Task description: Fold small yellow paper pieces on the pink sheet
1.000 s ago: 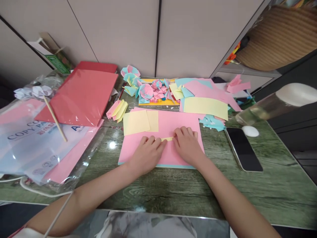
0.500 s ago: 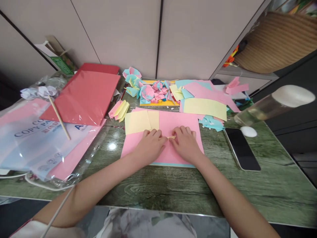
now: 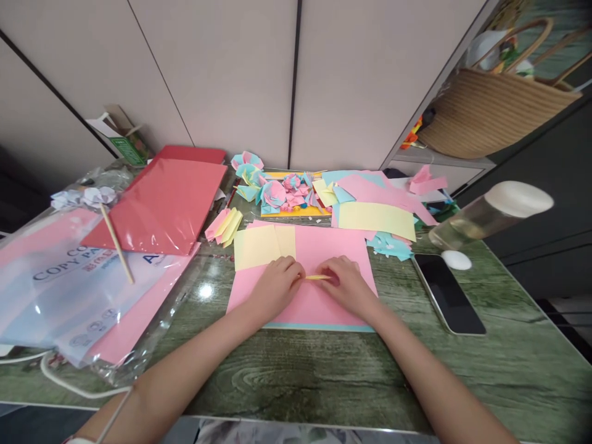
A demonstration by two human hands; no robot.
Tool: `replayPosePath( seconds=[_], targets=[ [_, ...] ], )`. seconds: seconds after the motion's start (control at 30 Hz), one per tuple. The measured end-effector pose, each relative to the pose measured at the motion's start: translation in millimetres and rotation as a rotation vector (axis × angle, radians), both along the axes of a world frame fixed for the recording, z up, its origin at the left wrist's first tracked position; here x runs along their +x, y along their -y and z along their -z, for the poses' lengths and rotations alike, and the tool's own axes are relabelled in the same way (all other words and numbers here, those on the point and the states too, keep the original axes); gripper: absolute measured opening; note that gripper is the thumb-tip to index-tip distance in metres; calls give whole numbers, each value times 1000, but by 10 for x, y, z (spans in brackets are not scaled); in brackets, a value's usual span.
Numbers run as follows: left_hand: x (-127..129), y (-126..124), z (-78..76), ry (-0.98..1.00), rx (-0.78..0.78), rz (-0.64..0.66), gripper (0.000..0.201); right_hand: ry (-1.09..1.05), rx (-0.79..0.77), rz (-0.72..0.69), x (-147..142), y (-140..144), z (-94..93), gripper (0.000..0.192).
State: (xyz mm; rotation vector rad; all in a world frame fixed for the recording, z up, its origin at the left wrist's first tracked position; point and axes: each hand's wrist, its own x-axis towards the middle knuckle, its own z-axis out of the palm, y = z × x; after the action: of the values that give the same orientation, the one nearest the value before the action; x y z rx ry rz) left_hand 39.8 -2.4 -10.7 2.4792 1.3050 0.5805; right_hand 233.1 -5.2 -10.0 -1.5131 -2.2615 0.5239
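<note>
Since before, the hands parted slightly; both hands' fingers pinch the yellow strip (image 3: 318, 277) between them.

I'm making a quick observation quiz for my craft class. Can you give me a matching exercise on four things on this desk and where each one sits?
Things:
1. phone
2. yellow strip
3. wooden stick
4. red paper pack

Places:
A. on the copy paper bag at left
B. between the left hand and right hand
C. right of the pink sheet
D. back left, near the wall

Pairs: 1-C, 2-B, 3-A, 4-D
</note>
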Motion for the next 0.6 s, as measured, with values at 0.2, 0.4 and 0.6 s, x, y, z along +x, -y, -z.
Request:
replayPosePath(
  seconds=[0.2,0.4,0.6],
  targets=[
    [-58,-23,-20,142,5,-56,11,-157,-49,-6,-38,47,-87,20],
    [-57,17,-65,246,-30,-62,12,-272,-81,58,-56,71,-86,17],
    [-54,23,-75,423,-121,-60,9,-367,-109,103,-51,65,-66,13]
  ],
)
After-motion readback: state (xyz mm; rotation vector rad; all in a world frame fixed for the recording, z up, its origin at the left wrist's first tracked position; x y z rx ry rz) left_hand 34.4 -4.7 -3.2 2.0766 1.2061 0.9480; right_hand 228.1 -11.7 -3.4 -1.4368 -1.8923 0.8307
